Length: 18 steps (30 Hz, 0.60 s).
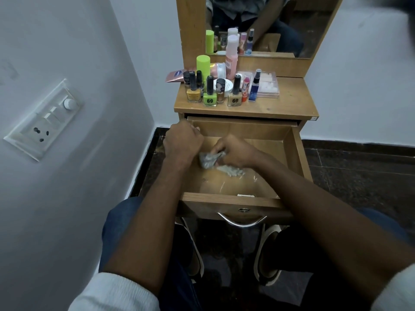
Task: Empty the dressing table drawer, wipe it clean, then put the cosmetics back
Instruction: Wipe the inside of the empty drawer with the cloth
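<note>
The wooden drawer (298,153) is pulled out and holds no cosmetics. My right hand (238,151) reaches into its middle and grips a crumpled grey cloth (208,160) pressed on the drawer floor. A pale bunched part of the cloth (231,171) trails below the hand. My left hand (182,140) is at the drawer's back left corner, its fingers curled over the left wall. The cosmetics stand on the tabletop (292,104): nail polish bottles (210,96), a green tube (203,65), a pink bottle (231,57), a blue spray bottle (254,86) and a clear box (269,85).
A mirror (292,23) rises behind the tabletop. A white wall with a switch panel (45,120) is close on the left. The drawer's metal handle (241,222) is at the front, above my knees and shoes. Small pale specks lie on the drawer floor (253,179).
</note>
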Tool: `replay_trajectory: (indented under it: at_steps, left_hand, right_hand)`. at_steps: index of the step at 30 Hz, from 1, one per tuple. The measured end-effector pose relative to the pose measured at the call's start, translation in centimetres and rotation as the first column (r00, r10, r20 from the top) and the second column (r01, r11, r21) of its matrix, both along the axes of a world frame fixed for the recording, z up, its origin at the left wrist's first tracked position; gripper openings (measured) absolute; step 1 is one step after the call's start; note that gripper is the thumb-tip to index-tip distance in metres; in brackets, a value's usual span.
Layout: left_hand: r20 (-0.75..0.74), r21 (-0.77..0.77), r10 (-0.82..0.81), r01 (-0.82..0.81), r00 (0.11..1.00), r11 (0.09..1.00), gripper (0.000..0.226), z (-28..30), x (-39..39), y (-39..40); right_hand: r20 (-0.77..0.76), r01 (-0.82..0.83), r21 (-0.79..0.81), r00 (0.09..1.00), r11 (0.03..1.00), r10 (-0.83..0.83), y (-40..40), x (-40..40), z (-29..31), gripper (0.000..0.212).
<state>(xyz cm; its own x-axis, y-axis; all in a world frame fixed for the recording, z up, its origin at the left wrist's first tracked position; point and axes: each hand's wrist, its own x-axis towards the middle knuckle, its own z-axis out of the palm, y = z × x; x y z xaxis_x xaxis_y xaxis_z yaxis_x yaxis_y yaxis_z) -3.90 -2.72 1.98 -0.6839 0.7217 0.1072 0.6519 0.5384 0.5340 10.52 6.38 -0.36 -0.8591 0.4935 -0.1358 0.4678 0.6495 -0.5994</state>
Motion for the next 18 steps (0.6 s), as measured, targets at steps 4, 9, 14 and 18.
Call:
replay_trajectory:
  at_steps: [4,9,14,18]
  left_hand:
    - [-0.094,-0.045,-0.047,0.043,0.994,0.998,0.027,-0.2,0.7,-0.2]
    - [-0.189,-0.151,-0.136,0.109,0.972,0.983,0.025,0.0,1.2,-0.1]
    - [-0.256,-0.207,-0.225,0.174,0.94,0.963,0.026,0.1,1.9,0.5]
    - [-0.245,-0.218,-0.248,0.196,0.937,0.956,0.028,0.1,1.9,0.7]
  right_hand:
    - [0.099,-0.102,-0.022,0.99,0.995,0.103,-0.3,0.6,0.1,0.029]
    - [0.007,0.17,0.02,0.985,0.985,-0.17,1.7,2.0,0.0,0.032]
    - [0.168,0.006,-0.137,0.986,0.991,0.017,1.5,3.3,0.4,0.027]
    - [0.076,0.196,-0.012,0.978,0.981,-0.194,2.8,4.5,0.5,0.031]
